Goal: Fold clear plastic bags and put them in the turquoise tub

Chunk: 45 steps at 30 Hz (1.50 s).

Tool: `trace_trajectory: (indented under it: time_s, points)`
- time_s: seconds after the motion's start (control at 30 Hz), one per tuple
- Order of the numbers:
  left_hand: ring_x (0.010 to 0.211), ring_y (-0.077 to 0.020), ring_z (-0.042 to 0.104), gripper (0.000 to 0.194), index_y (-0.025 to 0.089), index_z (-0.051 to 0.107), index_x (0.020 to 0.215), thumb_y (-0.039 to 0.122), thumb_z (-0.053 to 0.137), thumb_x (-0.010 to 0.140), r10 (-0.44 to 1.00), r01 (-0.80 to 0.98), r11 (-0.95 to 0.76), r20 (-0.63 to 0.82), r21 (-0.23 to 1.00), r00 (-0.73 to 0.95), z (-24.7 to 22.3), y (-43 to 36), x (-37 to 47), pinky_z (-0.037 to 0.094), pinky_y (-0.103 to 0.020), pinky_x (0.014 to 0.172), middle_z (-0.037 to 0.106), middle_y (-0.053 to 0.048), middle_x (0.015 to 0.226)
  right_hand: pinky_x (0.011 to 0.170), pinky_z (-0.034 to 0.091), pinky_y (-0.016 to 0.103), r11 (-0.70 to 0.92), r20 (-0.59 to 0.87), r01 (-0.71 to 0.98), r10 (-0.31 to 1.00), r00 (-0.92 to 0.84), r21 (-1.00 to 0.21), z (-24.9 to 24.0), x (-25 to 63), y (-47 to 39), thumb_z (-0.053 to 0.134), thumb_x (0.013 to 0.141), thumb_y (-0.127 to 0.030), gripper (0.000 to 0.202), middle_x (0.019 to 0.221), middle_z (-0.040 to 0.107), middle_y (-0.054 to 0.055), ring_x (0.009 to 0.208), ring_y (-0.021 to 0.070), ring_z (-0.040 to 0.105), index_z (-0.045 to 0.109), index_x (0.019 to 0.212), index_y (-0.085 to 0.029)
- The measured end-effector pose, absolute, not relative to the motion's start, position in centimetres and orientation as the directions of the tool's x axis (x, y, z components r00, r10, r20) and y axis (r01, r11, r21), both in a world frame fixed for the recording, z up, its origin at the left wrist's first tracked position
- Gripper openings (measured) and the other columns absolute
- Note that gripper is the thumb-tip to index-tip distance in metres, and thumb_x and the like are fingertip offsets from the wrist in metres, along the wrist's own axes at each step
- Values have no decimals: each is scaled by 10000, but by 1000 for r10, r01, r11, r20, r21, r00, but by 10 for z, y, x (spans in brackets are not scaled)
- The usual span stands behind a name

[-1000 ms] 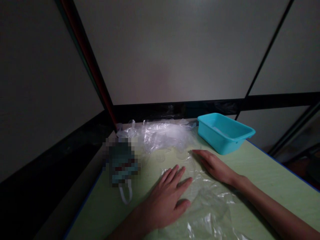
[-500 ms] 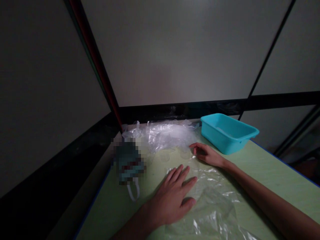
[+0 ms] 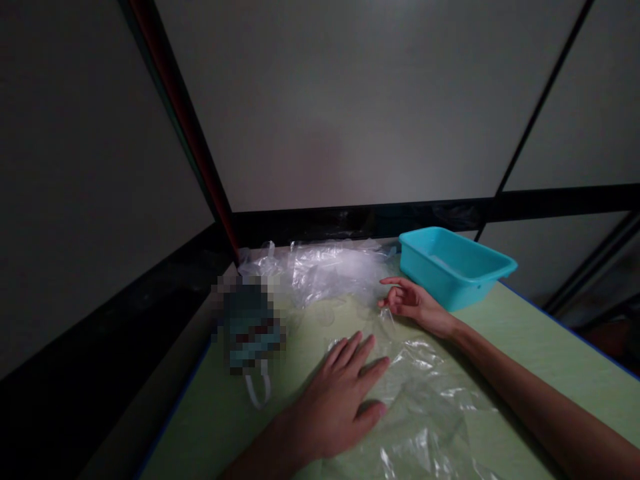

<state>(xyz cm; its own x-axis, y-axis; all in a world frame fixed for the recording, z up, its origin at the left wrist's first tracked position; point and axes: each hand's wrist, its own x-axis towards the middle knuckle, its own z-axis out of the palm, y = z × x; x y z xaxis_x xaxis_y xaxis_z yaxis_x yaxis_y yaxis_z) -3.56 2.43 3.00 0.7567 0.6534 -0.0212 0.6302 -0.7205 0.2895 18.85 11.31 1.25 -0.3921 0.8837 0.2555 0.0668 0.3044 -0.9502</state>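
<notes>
A clear plastic bag [image 3: 425, 400] lies spread over the green table, with shiny creases along its right side and near end. My left hand [image 3: 345, 393] rests flat on its left part, fingers spread. At the far end of the bag, my right hand [image 3: 407, 303] pinches a bit of the clear plastic between thumb and fingertips, and that bit is lifted slightly. The index finger of that hand points outward. Beyond both hands sits a pile of clear plastic bags [image 3: 335, 267] against the wall.
A turquoise plastic basin [image 3: 453, 273] stands at the back right, close to my right hand. On the left lies a blurred-out dark item [image 3: 253, 327] with a white strap [image 3: 259, 387]. The green table [image 3: 540, 347] has a blue edge and meets pale wall panels [image 3: 350, 107].
My right hand has closed its thumb and fingers on the bag's far edge and raised it a little. My left hand stays flat on the bag.
</notes>
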Motion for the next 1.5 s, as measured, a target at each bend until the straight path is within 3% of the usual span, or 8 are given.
trace_trajectory:
  time_s: [0.13,0.27,0.5,0.8,1.0,1.23,1.5]
  points:
    - [1326,-223,62,558,321,238,1343,340,461,832,654,629,-722,-12,288,756,27,25,-37,122,-422,1069,111,10,1459,750,439,322,272,251,8,898,-362,-962,13,184,112,602,717,-302,460,740,490,-28,761,155,583,408,1121,-201]
    - [1325,-232,68,563,325,234,1344,335,462,830,656,632,-718,-19,293,754,25,25,-38,123,-432,1068,103,22,1459,600,434,246,251,239,-5,912,-333,-968,12,184,112,580,714,-255,400,751,451,-37,603,94,509,436,1084,-205]
    - [1325,-233,60,576,319,228,1347,320,470,824,653,633,-719,-33,287,756,27,25,-37,126,-435,1065,106,5,1459,510,376,207,237,219,25,929,-298,-971,15,192,111,612,644,-203,462,845,470,-18,576,74,469,445,1075,-205]
    - [1325,-238,50,568,315,236,1345,333,469,827,643,617,-729,-13,297,766,26,26,-38,126,-441,1063,107,4,1459,583,399,238,301,295,107,953,-69,-948,27,213,116,633,639,-244,351,841,483,-9,655,103,488,474,949,-200]
    - [1325,-238,52,571,314,232,1347,335,469,828,645,620,-726,-19,296,764,25,26,-38,123,-440,1065,104,6,1459,534,426,272,190,158,125,962,-224,-974,24,194,105,634,657,-320,272,648,552,-13,567,141,561,500,838,-167]
    - [1325,-244,44,555,302,230,1349,353,445,840,646,630,-725,-42,277,762,26,26,-37,128,-452,1061,93,-5,1460,700,447,307,119,81,120,956,-283,-986,17,182,102,691,615,-318,299,770,610,30,724,156,590,517,796,-155]
    - [1327,-208,13,645,236,97,1383,350,431,842,644,637,-734,-57,237,763,26,27,-37,106,-399,1076,58,-12,1462,727,441,310,76,42,112,958,-284,-991,11,187,107,686,611,-327,308,799,611,39,747,155,591,511,798,-157]
